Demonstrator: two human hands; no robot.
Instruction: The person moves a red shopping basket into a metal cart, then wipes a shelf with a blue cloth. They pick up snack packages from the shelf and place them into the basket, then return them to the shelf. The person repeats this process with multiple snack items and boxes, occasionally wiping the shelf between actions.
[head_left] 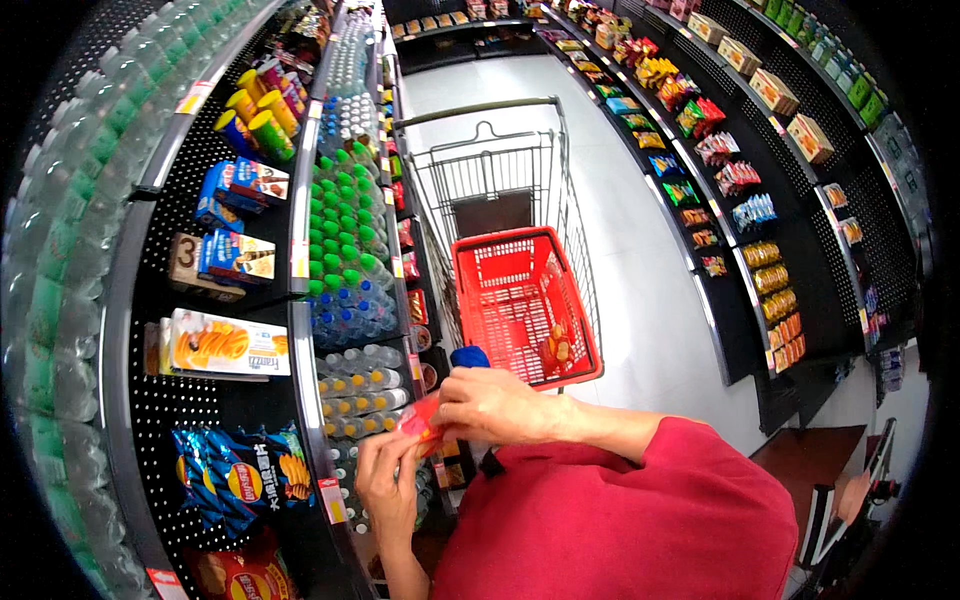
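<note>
Both my hands are at the left shelf, holding a small red packet between them. My left hand pinches its near end with thumb and fingertips. My right hand is closed over its far end. A dark blue object sticks out just beyond my right hand; its kind and whether I hold it cannot be made out. Beyond my hands a red plastic basket sits in a metal shopping cart. An orange-red snack package lies in the basket's near right corner.
Bottles with green caps and yellow-capped bottles fill the left shelf. Above them are biscuit boxes and blue chip bags. Across the pale floor stands another shelf of snack bags.
</note>
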